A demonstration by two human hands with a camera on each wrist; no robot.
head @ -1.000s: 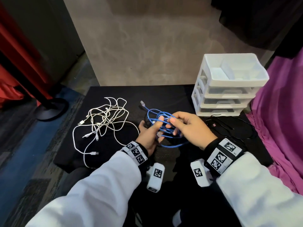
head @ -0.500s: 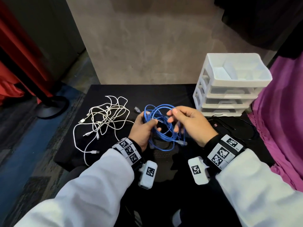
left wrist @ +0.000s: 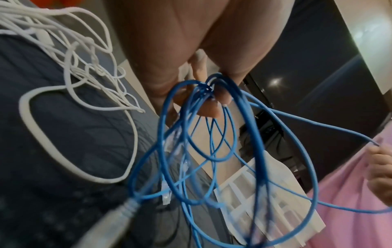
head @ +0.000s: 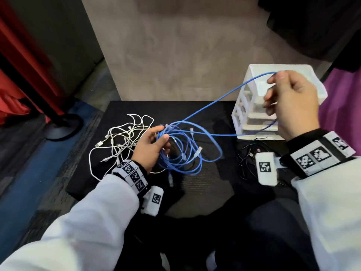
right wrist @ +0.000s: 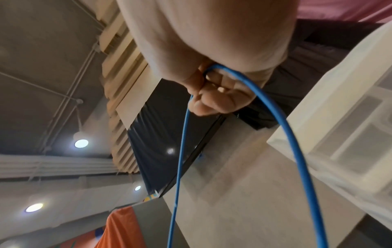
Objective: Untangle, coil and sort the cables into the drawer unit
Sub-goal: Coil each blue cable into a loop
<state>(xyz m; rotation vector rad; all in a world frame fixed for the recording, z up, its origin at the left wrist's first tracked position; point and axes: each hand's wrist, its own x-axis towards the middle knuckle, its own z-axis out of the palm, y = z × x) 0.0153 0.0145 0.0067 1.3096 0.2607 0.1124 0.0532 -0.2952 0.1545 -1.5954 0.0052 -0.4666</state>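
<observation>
A tangled blue network cable (head: 181,151) hangs in loops over the middle of the black table. My left hand (head: 151,147) grips the bundle where the loops meet; in the left wrist view the blue loops (left wrist: 203,139) dangle from its fingers. My right hand (head: 289,102) is raised in front of the white drawer unit (head: 252,90) and pinches one strand of the blue cable (right wrist: 282,120), pulled out taut from the bundle. A tangle of white cables (head: 125,137) lies on the table left of my left hand.
Thin black cables (head: 248,153) lie on the table (head: 205,188) in front of the drawer unit. A purple cloth (head: 340,106) hangs at the right edge. A black stand base (head: 62,126) sits on the floor at the left.
My right hand has risen up and to the right, drawing a long blue strand out of the bundle. The left hand keeps hold of the loops, which have spread wider.
</observation>
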